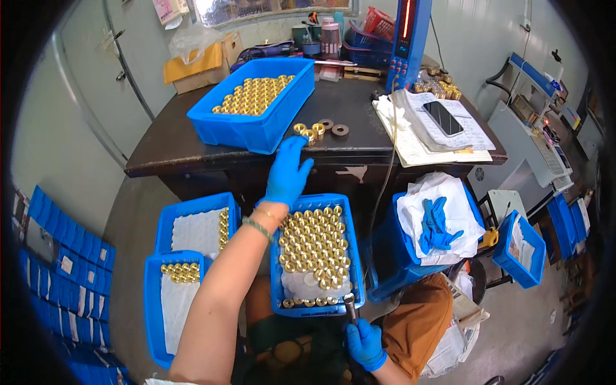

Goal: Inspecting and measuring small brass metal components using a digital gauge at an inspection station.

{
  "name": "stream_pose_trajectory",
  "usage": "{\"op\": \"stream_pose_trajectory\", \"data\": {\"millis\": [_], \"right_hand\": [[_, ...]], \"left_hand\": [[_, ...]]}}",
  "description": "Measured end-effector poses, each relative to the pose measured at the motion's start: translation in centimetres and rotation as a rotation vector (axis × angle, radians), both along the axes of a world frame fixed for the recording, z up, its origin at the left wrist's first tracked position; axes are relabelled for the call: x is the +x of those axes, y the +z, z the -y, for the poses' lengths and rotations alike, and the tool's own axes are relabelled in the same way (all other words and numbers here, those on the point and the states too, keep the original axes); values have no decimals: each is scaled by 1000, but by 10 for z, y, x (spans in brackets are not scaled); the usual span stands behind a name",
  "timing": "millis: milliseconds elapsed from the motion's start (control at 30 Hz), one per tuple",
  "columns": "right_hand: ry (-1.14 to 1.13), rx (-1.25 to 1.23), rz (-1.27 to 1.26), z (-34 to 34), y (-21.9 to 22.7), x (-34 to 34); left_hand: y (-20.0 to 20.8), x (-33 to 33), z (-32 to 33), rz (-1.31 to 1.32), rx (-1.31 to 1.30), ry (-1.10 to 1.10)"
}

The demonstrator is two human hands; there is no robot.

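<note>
My left hand [287, 172], in a blue glove, reaches to the desk's front edge. Its fingertips are at a small group of brass rings [310, 134], the thumb stands apart, and I see nothing in its grip. Two flat dark washers [340, 131] lie beside the rings. Low on the right, my gloved right hand [366, 344] is closed around a dark rod-shaped tool [351, 312] with a bright tip. That tip is at the near right corner of a blue crate [357, 273] in front of me, which holds rows of brass rings [314, 240] on a pale sheet.
Another blue crate [240, 133] of brass rings stands on the dark desk [359, 96]. Two partly filled blue crates [154, 301] are at my left. A phone [443, 119] lies on papers at right, above a blue bin [391, 269] with blue gloves [436, 224] on top.
</note>
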State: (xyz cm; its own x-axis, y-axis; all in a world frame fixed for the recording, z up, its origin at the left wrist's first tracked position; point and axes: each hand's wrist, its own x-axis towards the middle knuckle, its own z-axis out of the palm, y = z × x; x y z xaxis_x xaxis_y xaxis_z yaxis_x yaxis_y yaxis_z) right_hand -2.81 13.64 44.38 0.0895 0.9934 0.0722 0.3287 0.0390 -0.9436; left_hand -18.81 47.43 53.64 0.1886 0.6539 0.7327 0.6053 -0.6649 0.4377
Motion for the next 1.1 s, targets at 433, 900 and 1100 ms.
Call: {"op": "stream_pose_trajectory", "data": {"millis": [433, 900, 1100], "right_hand": [[32, 16, -42, 6, 20, -15], [262, -354, -170, 2, 52, -29], [188, -200, -480, 4, 70, -40]], "left_hand": [[-204, -16, 163, -711, -378, -213], [-23, -26, 245, 861, -1278, -566], [13, -29, 264, 806, -1155, -667]]}}
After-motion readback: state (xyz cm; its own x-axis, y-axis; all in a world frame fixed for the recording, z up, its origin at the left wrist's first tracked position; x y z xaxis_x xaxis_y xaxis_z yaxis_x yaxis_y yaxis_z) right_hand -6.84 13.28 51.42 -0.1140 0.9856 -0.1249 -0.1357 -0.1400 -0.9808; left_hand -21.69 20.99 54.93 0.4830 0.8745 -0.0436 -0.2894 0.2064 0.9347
